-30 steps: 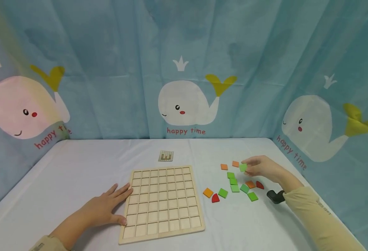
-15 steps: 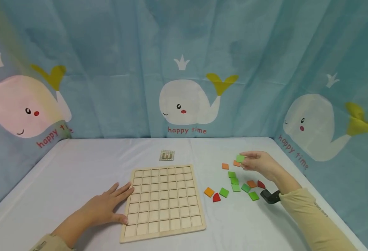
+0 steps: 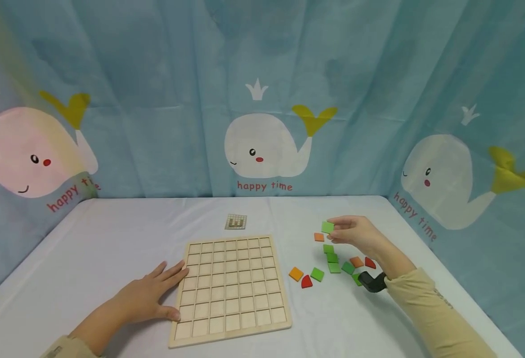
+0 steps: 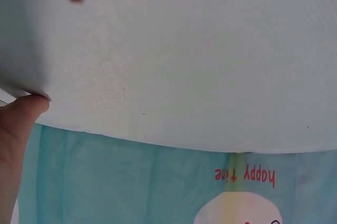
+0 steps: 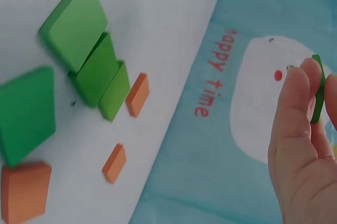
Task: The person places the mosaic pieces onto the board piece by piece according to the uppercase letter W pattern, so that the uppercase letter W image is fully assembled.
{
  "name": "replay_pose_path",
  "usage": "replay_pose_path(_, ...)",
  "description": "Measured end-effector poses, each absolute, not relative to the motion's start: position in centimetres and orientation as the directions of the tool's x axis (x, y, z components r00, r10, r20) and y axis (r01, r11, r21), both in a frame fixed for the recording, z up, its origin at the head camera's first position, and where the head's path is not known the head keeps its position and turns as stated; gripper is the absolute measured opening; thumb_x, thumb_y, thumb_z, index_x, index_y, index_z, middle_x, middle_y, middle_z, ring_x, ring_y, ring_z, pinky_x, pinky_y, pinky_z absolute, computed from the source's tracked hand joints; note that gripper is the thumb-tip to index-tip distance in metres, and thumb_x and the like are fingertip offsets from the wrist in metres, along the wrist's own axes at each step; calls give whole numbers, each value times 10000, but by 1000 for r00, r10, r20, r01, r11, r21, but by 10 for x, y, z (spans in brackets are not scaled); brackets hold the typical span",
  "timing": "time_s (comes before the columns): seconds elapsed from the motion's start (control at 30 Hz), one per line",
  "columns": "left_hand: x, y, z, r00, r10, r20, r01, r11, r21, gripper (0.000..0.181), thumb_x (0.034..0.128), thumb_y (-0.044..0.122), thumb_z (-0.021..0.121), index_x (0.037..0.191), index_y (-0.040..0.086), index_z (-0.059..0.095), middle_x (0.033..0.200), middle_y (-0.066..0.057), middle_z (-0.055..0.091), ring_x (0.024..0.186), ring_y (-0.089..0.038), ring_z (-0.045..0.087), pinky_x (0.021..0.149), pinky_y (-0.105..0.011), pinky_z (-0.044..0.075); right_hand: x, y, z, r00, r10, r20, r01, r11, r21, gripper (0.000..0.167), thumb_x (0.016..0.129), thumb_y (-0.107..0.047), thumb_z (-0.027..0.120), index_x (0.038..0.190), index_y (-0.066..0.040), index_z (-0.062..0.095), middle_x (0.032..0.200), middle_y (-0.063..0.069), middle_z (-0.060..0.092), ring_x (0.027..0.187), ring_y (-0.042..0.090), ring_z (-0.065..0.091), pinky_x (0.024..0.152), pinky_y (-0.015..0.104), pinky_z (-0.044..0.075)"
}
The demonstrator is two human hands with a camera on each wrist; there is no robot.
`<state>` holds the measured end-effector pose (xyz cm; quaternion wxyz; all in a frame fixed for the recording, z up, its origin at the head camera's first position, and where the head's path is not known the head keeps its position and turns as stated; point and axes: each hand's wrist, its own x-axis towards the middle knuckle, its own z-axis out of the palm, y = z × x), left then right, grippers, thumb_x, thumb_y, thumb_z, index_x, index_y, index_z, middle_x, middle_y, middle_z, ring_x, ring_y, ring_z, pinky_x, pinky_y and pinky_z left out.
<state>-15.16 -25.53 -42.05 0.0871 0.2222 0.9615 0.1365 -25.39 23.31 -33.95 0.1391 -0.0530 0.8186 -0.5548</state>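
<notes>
Head view: the left hand, fingers spread, touches the near left rim of a pale wooden gridded board, left of and below the grip. Loose flat green, orange and red pieces lie below the grip. The right hand pinches a light-green square tile between thumb and fingers, raised clear. Left of the grip lies a small grid-patterned card; beyond hangs a blue whale-print curtain.

The head camera looked forward and down over the whole board to the curtain, while the wrist cameras looked low and close across the white cloth (the left's picture upside down, the right's sideways), the head and right wrist views sharing the loose green tiles.
</notes>
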Motion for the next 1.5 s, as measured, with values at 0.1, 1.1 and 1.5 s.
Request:
replay_pose_path(0.1,-152,-254,-420,-883,455,-113,404,860,312,1001,729,686,655,1509,130,362,1585,-91,253,1358,-551,241,739,-685,453,-253,228,-339,-956,-242,-167,70,363,-929,472,948,-25,614,1381,90,463,1137,165,605,990,217,668,961,431,482)
replay_pose_path(1.1,-151,-254,-420,-885,449,-123,394,863,317,1002,739,690,640,1512,122,349,1583,-113,247,1361,-551,231,801,-720,412,-249,175,-361,-952,-254,-169,72,351,-934,409,883,-29,698,1265,60,580,934,88,623,875,312,624,786,360,543)
replay_pose_path(1.5,-150,-253,-417,-885,449,-125,388,859,334,1003,736,682,652,1502,102,366,1572,-137,264,1360,-549,234,789,-714,423,-247,156,-374,-934,-330,-138,31,310,-950,342,872,21,683,1198,82,597,823,54,602,764,212,617,764,362,550)
